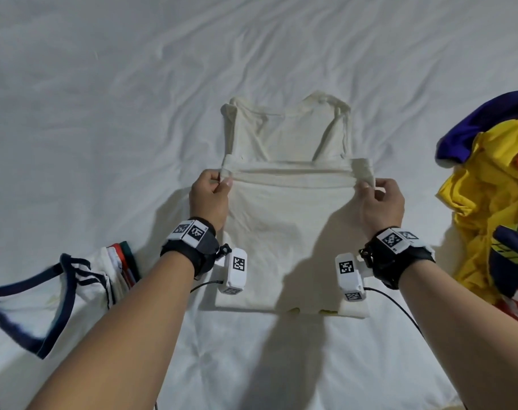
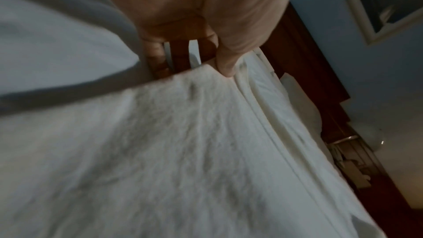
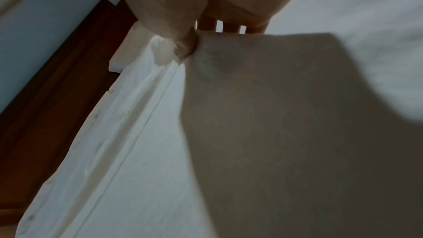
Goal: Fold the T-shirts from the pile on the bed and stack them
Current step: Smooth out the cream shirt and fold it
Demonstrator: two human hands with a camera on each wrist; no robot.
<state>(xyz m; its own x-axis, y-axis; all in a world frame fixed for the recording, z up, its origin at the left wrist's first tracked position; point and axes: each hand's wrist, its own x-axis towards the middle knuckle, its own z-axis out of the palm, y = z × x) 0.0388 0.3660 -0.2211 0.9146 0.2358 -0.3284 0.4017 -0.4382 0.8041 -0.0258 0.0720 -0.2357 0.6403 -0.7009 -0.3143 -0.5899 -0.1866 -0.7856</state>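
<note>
Cream shirt [image 1: 284,202] flat mid-bed [image 1: 104,84], sleeves in, hem carried toward collar. Left hand [image 1: 209,199] and right hand [image 1: 380,202] pinching the hem's two corners to keep the fold square. Folded stack [image 1: 74,291] left, pile [image 1: 488,202] right: head view only. Thumbs-on-cloth grip clearest from wrists.

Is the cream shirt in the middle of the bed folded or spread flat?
Partly folded. The cream shirt has its sides turned in, and the left hand and right hand hold its hem doubled up over the body.

Cream T-shirt [image 1: 287,220] flat mid-bed, sleeves folded in, hem edge lifted; colourful unfolded pile [image 1: 488,184] right, folded stack [image 1: 74,279] left
</note>
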